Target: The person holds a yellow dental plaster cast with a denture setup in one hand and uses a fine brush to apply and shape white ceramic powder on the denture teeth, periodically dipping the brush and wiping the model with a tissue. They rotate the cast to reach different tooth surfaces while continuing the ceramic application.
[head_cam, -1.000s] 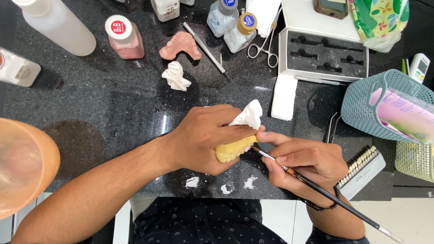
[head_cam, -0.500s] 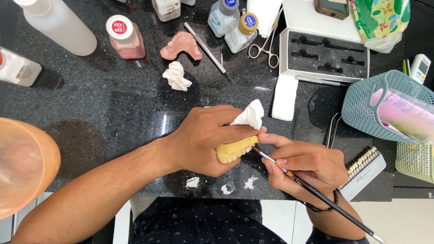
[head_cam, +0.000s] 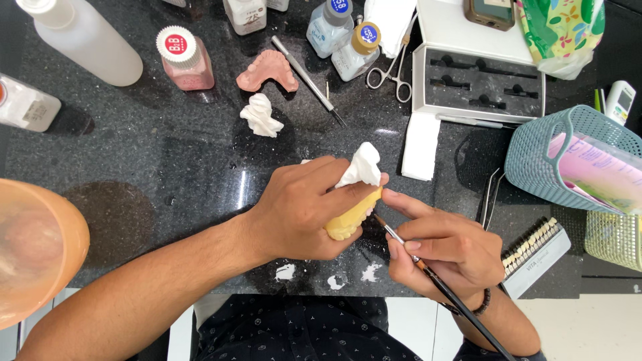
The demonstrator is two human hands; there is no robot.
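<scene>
Hands work mid-counter — pink denture base (head_cam: 267,69), crumpled tissue (head_cam: 261,115) beyond.

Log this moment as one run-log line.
left hand: holds yellow dental cast and white tissue | right hand: holds fine brush, tip at cast

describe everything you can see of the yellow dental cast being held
The yellow dental cast looks like a pale yellow stone model, blocky, its base mostly hidden in the left hand, which also pinches a white tissue against its top. It is held tilted above the black counter. The thin brush in the right hand meets its right edge.
</scene>
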